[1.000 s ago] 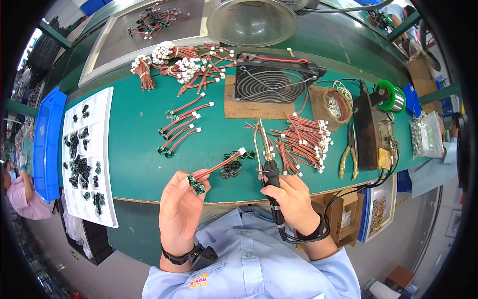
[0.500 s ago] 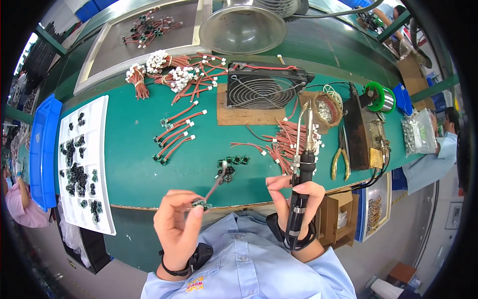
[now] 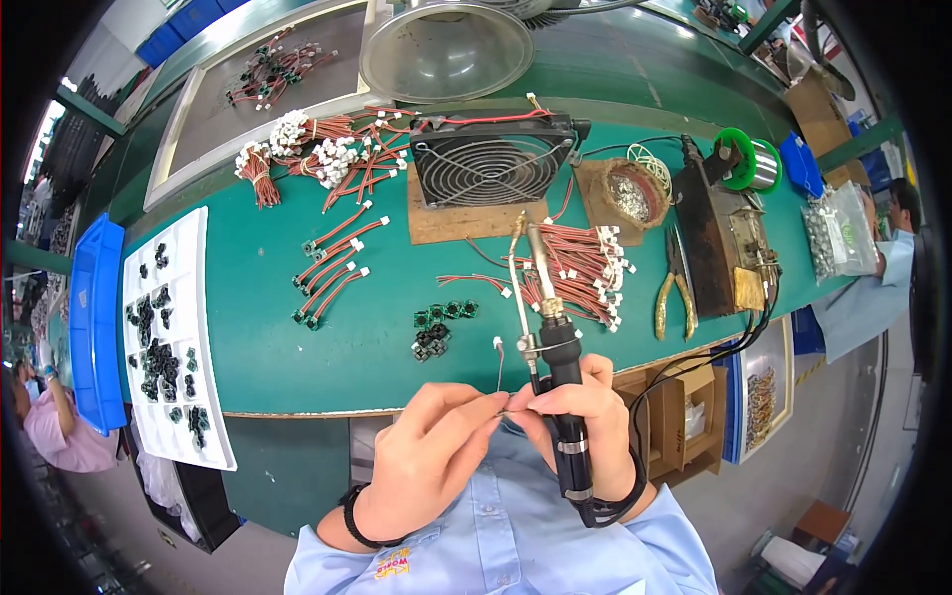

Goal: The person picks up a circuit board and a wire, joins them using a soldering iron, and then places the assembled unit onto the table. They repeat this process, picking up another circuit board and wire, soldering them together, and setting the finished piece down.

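My right hand (image 3: 600, 421) is wrapped around a black soldering iron (image 3: 566, 387), whose metal tip points away over the bench. A thin feed tube runs alongside the iron. My left hand (image 3: 426, 451) pinches a small circuit board with a wire lead; the board is mostly hidden by my fingers. Its wire stands up, with a white connector (image 3: 498, 343) at the end. The fingertips of both hands meet at the board, in front of the bench edge. Beyond them lie several small green circuit boards (image 3: 443, 313) and black parts (image 3: 431, 342).
A white tray (image 3: 220, 397) of black parts and a blue bin (image 3: 97, 327) are at left. Finished-looking leads (image 3: 332, 297), loose red wires (image 3: 570, 263), a fan (image 3: 493, 164), pliers (image 3: 675, 293), a solder spool (image 3: 749, 159) and a dark metal box (image 3: 716, 238) occupy the bench.
My left hand has moved right, bringing the board to my right fingertips. The soldering iron has shifted left and tilted left at its tip. The view has moved slightly.
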{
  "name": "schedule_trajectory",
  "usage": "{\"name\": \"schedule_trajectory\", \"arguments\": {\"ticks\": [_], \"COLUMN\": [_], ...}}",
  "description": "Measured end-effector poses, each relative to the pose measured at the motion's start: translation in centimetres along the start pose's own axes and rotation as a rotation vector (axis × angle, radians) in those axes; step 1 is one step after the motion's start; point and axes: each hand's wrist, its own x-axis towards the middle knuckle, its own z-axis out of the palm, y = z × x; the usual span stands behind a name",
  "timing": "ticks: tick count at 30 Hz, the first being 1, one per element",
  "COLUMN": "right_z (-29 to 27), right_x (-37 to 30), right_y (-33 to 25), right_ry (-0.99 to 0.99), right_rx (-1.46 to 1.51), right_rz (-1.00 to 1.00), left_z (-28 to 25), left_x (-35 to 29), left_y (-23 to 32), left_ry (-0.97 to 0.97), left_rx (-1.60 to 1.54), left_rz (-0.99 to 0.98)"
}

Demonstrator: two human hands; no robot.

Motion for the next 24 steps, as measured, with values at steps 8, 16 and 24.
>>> {"name": "schedule_trajectory", "arguments": {"ticks": [8,16,24], "right_z": [-1.0,-1.0,-1.5], "right_x": [-0.2,-0.5,-1.0], "right_y": [-0.6,-0.5,-0.8], "right_ry": [-0.118,-0.011,-0.053], "right_rx": [-0.116,0.203,0.431], "right_rz": [0.002,0.153,0.324], "left_z": [0.4,0.6,0.7], "left_x": [-0.3,-0.2,-0.2], "left_y": [-0.1,-0.6,-1.0], "left_ry": [-0.036,-0.082,-0.073], "left_rx": [0.226,-0.112,-0.850], "left_rz": [0.110,0.022,-0.363]}}
